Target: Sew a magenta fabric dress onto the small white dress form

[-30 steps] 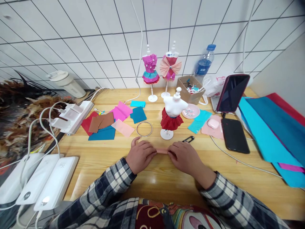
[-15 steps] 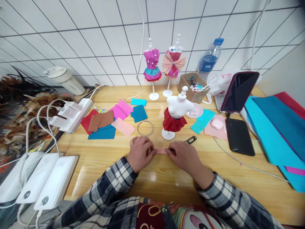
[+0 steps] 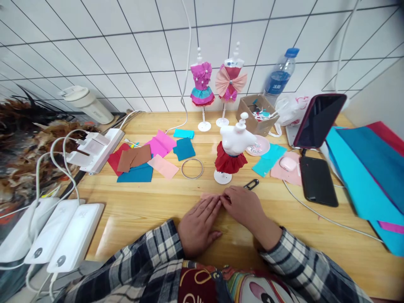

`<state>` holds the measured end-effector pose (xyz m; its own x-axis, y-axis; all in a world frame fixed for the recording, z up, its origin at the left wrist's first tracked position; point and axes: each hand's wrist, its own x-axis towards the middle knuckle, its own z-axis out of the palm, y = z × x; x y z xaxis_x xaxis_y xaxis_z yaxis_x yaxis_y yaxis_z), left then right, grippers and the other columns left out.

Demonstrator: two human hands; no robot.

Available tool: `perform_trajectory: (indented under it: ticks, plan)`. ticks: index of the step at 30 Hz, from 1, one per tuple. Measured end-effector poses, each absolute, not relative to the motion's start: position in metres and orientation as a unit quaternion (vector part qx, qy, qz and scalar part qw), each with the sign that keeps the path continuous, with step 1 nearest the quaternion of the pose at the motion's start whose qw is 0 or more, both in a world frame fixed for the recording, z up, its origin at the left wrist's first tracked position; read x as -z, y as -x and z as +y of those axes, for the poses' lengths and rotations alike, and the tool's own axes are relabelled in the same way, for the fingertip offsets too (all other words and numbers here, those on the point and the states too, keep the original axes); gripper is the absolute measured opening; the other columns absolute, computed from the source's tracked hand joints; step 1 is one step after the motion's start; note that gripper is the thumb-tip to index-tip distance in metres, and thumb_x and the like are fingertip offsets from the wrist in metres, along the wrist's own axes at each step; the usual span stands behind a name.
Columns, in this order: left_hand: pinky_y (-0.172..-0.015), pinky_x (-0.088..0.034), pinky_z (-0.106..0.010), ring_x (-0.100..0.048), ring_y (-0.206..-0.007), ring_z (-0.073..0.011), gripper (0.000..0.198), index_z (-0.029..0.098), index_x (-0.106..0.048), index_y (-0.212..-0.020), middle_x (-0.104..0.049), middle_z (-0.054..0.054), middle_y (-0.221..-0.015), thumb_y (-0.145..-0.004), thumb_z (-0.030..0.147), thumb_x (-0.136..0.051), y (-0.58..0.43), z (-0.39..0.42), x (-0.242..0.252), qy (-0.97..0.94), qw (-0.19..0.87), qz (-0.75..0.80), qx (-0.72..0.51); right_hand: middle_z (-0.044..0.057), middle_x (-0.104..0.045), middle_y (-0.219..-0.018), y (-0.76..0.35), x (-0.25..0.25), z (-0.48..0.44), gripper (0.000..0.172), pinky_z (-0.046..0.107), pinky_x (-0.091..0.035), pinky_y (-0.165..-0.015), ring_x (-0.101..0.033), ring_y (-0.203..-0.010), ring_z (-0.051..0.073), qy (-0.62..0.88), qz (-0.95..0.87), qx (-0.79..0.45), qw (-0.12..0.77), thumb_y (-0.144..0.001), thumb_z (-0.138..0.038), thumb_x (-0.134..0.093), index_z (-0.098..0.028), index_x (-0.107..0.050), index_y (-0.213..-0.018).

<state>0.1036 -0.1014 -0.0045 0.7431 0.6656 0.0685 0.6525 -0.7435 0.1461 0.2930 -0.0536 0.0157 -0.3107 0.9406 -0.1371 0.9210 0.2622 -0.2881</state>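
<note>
A narrow pink strip (image 3: 206,195) lies on the wooden table, mostly hidden by my hands. My left hand (image 3: 200,223) is flat over it, fingers stretched out and thumb apart. My right hand (image 3: 243,206) has its fingers closed at the strip's right end, fingertips close to those of my left. Just beyond stands a small white dress form (image 3: 235,141) wearing a red ruffled skirt (image 3: 230,160). Behind my right hand lies a black tool with a looped end (image 3: 251,184), partly covered. A thin metal ring (image 3: 192,168) rests left of the form.
Coloured pieces (image 3: 135,158) lie at the left, larger blue sheets (image 3: 362,168) at the right. Two dressed forms (image 3: 202,84) stand by the tiled wall, near a cardboard box (image 3: 257,113) and water bottle (image 3: 280,75). Phones (image 3: 318,181) and white power banks (image 3: 75,235) flank the work area.
My left hand has gone from pinching the strip's left end to lying flat over it, nearer my right hand. My right hand stays at the right end.
</note>
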Motion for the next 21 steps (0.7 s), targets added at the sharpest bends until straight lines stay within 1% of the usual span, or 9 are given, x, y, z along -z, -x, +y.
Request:
perform_trajectory:
  ticks: [2,5,11,16,19,21]
  plan:
    - [-0.115,-0.025,-0.040,-0.031,-0.142,-0.0266,0.083,0.007,-0.016,-0.152,-0.034,-0.016,-0.154,-0.091,0.058,-0.041,-0.103,-0.100,0.005,-0.924,0.083,0.372,-0.033,0.004,-0.070,-0.083,-0.294,-0.015,-0.054,0.026,0.029,-0.036,-0.065,-0.064,-0.081,0.020,0.586,-0.794,-0.157,0.039,-0.095,-0.032,-0.046,-0.021,-0.064,-0.080]
    - [-0.116,-0.022,-0.042,-0.031,-0.142,-0.0262,0.083,0.011,-0.011,-0.153,-0.031,-0.014,-0.155,-0.091,0.058,-0.039,-0.098,-0.097,0.004,-0.917,0.094,0.388,-0.017,0.002,-0.070,-0.083,-0.299,-0.016,-0.057,0.024,0.029,-0.036,-0.065,-0.064,-0.080,0.019,0.585,-0.790,-0.173,0.061,-0.093,-0.036,-0.049,-0.022,-0.064,-0.081]
    - [-0.117,-0.013,-0.047,-0.035,-0.139,-0.0276,0.079,0.018,-0.021,-0.152,-0.034,-0.012,-0.154,-0.090,0.062,-0.040,-0.088,-0.095,0.002,-0.916,0.077,0.393,0.000,0.000,-0.071,-0.083,-0.314,-0.017,-0.062,0.022,0.027,-0.038,-0.066,-0.062,-0.077,0.016,0.593,-0.762,-0.242,0.097,-0.089,-0.044,-0.055,-0.026,-0.068,-0.089]
    - [-0.118,-0.003,-0.049,-0.035,-0.138,-0.0266,0.075,0.022,-0.023,-0.151,-0.035,-0.009,-0.154,-0.091,0.064,-0.035,-0.087,-0.096,0.005,-0.908,0.076,0.412,-0.010,-0.001,-0.070,-0.082,-0.316,-0.015,-0.063,0.020,0.028,-0.039,-0.067,-0.061,-0.078,0.017,0.596,-0.751,-0.268,0.098,-0.088,-0.041,-0.056,-0.027,-0.070,-0.087]
    - [-0.118,0.004,-0.050,-0.034,-0.139,-0.0249,0.070,0.024,-0.024,-0.151,-0.036,-0.007,-0.154,-0.093,0.062,-0.031,-0.088,-0.096,0.005,-0.900,0.085,0.427,-0.014,-0.001,-0.068,-0.084,-0.318,-0.014,-0.063,0.015,0.028,-0.040,-0.070,-0.061,-0.081,0.017,0.596,-0.750,-0.273,0.093,-0.086,-0.036,-0.057,-0.028,-0.070,-0.086]
    - [-0.117,0.007,-0.050,-0.034,-0.139,-0.0248,0.069,0.024,-0.025,-0.151,-0.035,-0.008,-0.154,-0.093,0.062,-0.030,-0.088,-0.096,0.004,-0.895,0.090,0.436,-0.014,-0.001,-0.067,-0.088,-0.320,-0.015,-0.063,0.012,0.028,-0.040,-0.070,-0.061,-0.084,0.017,0.597,-0.747,-0.278,0.091,-0.083,-0.035,-0.061,-0.029,-0.070,-0.088]
